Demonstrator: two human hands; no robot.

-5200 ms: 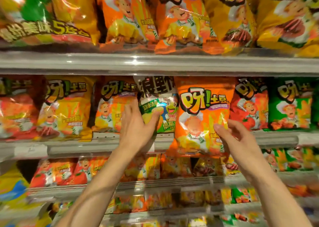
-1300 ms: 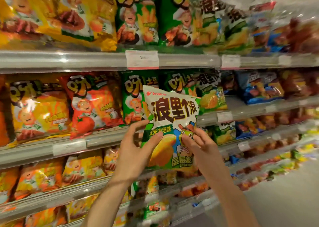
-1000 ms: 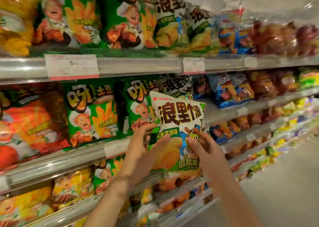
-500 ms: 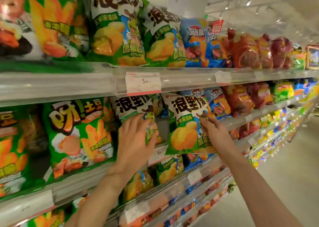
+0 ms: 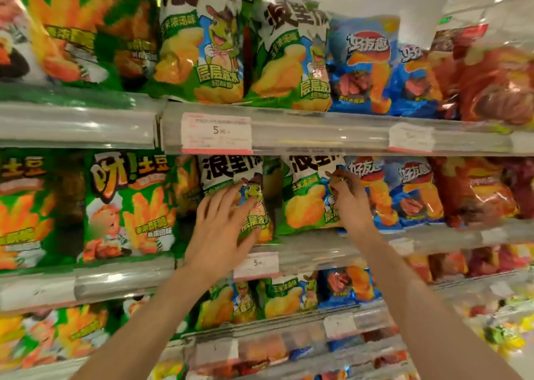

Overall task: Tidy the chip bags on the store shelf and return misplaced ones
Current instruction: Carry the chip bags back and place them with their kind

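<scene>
Slippage threatens: right hand (image 5: 348,200) pinches the white-and-green foil chip bag (image 5: 306,197) by its edge; left hand (image 5: 222,223), fingers spread, presses the matching neighbouring bag (image 5: 234,177).

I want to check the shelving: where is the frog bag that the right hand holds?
In the head view, the frog bag stands on the middle shelf, right of centre, between a matching bag and a blue bag.

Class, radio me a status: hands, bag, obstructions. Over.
Left hand flat on frog bag. Right hand pinching neighbour bag edge. Nothing blocking.
</scene>
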